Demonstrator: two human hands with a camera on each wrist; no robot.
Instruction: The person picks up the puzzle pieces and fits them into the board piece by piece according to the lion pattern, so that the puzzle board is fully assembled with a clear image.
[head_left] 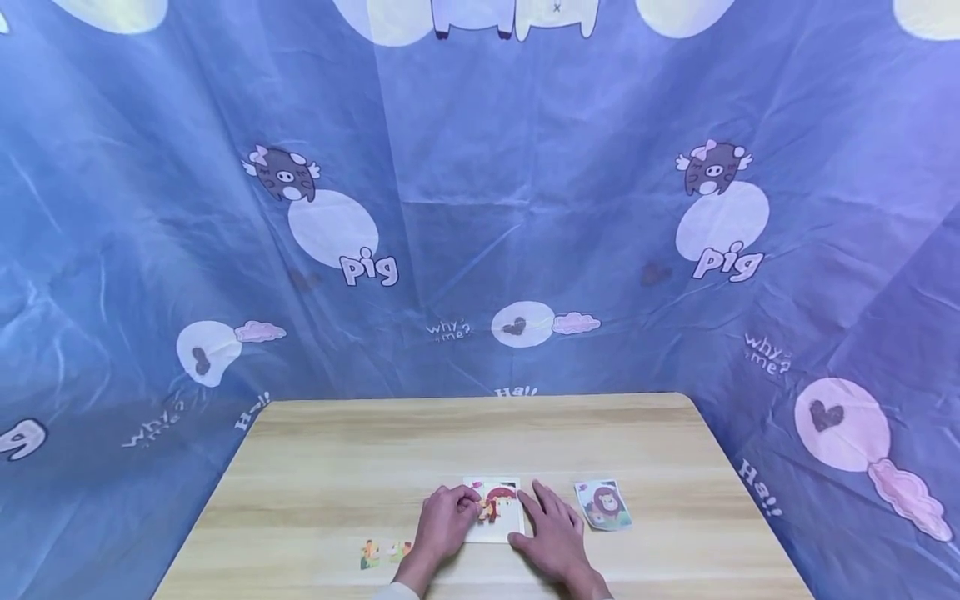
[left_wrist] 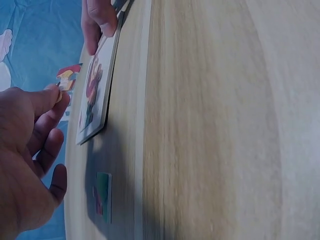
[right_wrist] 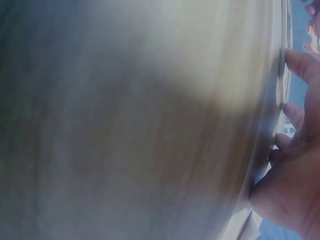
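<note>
My left hand (head_left: 444,523) is over the left side of a white puzzle board (head_left: 500,535). Its thumb and forefinger pinch a small jigsaw piece (left_wrist: 67,73), red, yellow and white, held just above the board. Colourful pieces sit in the board's upper part, partly covered by the held piece in the head view. On the board's right edge rests my right hand (head_left: 553,533), its fingers spread and fairly straight. In the left wrist view, fingertips of the right hand (left_wrist: 100,19) touch the board's far end.
Loose puzzle pieces (head_left: 370,554) lie on the wooden table (head_left: 315,483) left of the left forearm. To the right of the right hand is a picture card with a lion (head_left: 604,505). A blue patterned cloth (head_left: 465,250) hangs around the table.
</note>
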